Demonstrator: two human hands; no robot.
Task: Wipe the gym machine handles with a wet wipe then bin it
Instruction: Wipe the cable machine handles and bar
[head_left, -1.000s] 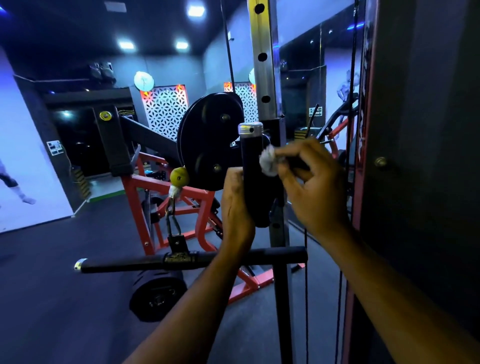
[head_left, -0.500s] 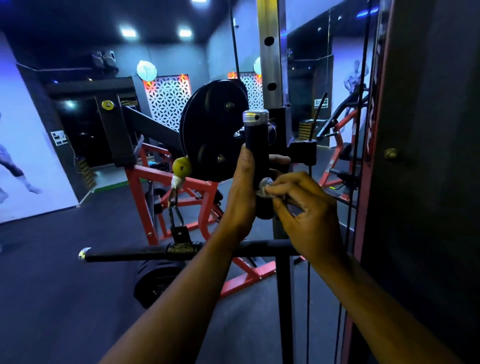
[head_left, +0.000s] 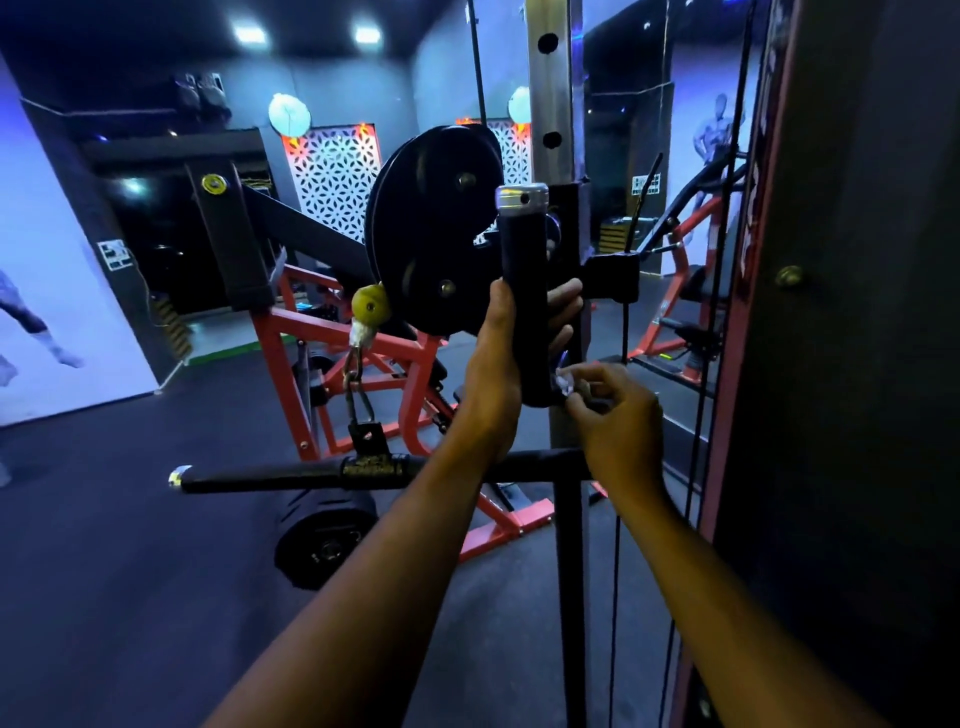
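I find the work in the wiping step, at the lower end of the upright black handle (head_left: 524, 291). My left hand (head_left: 496, 374) is wrapped round that handle about midway down, thumb side toward me and fingertips showing past its far edge, steadying it. My right hand (head_left: 618, 415) pinches a small crumpled wet wipe (head_left: 563, 382) between thumb and fingers and presses it against the handle's bottom right edge, just below the left hand's fingers. The wipe is small and partly hidden by the fingers; I cannot tell how much of it meets the grip.

The handle's silver cap (head_left: 521, 196) stands clear above both hands, beside the black pulley disc (head_left: 431, 234) and the perforated upright post (head_left: 550, 93). A long horizontal bar (head_left: 291, 474) hangs on a chain (head_left: 356, 384) lower down, untouched at present.

Judgement: the lowest part of this grip is being covered, so this handle is probably near completion. The next move likely calls for shifting the wipe to the horizontal bar, which needs the left hand to release and re-steady there. No bin is visible in this view; disposal will require turning to locate one.
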